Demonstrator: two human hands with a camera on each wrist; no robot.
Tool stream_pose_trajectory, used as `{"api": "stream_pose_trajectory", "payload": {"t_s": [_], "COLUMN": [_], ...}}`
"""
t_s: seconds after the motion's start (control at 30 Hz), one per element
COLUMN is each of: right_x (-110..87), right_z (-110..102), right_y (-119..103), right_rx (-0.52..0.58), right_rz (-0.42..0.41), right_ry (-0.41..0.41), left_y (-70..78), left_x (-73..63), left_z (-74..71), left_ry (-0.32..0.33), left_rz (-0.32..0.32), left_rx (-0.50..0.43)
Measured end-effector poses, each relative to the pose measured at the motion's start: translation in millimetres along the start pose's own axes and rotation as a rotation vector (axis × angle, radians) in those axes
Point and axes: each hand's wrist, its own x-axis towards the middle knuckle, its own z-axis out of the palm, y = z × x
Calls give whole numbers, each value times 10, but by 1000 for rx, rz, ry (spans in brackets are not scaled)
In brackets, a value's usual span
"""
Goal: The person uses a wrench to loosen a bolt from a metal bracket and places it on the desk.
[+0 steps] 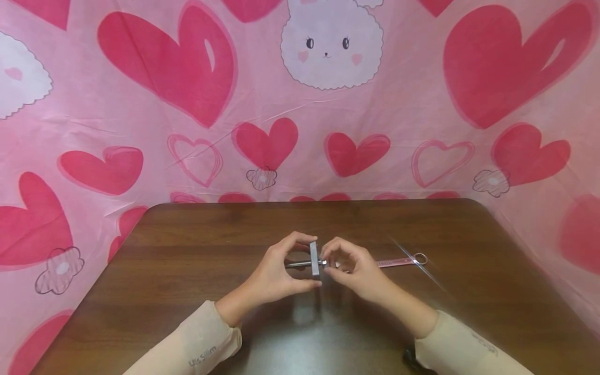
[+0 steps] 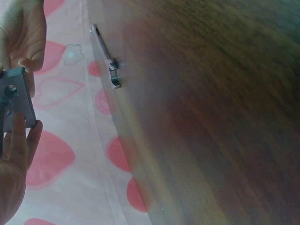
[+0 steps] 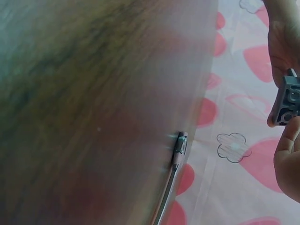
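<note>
A grey metal block (image 1: pixel 314 259) with holes through it stands on edge between the two hands, above the table. My left hand (image 1: pixel 281 266) holds it at the top and bottom edges, with thumb and fingers spread wide. A silver bolt (image 1: pixel 298 264) runs through the block, its long shank pointing into the left palm. On the other side, my right hand (image 1: pixel 353 266) pinches the bolt's short end by a shiny hex part, its curled fingers partly covering it. The left wrist view shows a round hole in the face of the block (image 2: pixel 21 101).
Behind the right hand lies a wrench (image 1: pixel 396 262) on the dark wooden table (image 1: pixel 211 229), its ring end to the right and its other end hidden by the hand. A pink heart-print cloth (image 1: pixel 309 109) hangs behind the table.
</note>
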Motion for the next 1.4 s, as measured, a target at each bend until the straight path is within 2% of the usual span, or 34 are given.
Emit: {"api": "stream_pose_trajectory", "payload": {"t_s": [0.13,0.47,0.73,1.2,1.4], "right_x": [1,12,15,23,9], "right_z": [-8,-65,-37,-10,-12], "right_y": [7,-38,-10,-35,-32], "right_rx": [-13,-31,69,29,-41], "right_rz": [-44,79,102,138,97], "right_ry": [-12,-41,-89,-22,8], "left_y": [0,-23,-42,-40,-27], "left_x": [-3,-10,-16,2,-3], "left_z": [-3,5,15,27,12], "left_ry": [-2,2,-2,1,4], "left_rz": [-4,7,30,54,27], "left_rx": [-2,21,47,89,67]}}
